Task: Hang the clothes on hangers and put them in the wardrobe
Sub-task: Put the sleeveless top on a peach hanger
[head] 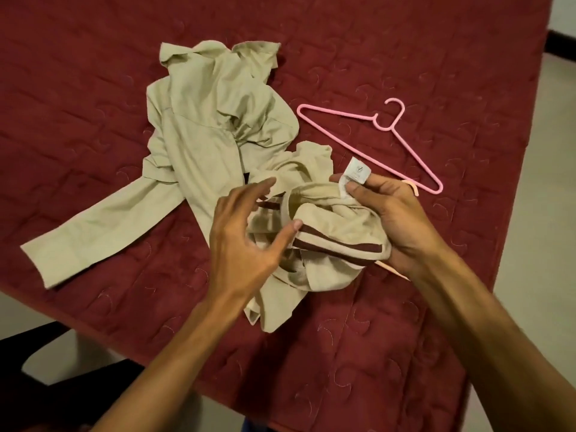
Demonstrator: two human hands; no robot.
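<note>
1. R hand: grip closed on the trimmed garment, thumb pinching it right by the white label. The garment is bunched, half lifted off the bed.
2. L hand: grip open, fingers spread just over the bunched cloth, holding nothing.
3. The step in hand looks like finding the neck or waist opening. The label is a good guide, so keep the R pinch there.
4. Use the L hand to pull the opposite edge out and shake the folds loose before any hanger goes in.
5. The pink hanger lies free on the bed, just beyond the R hand.
6. A pale rod shows either side of the R hand, prob. a 2nd hanger. Can't tell if it's held.
7. The beige shirt lies crumpled behind, touching the trimmed garment. Lift clear so it doesn't drag along.
8. The wardrobe isn't in view.
</note>
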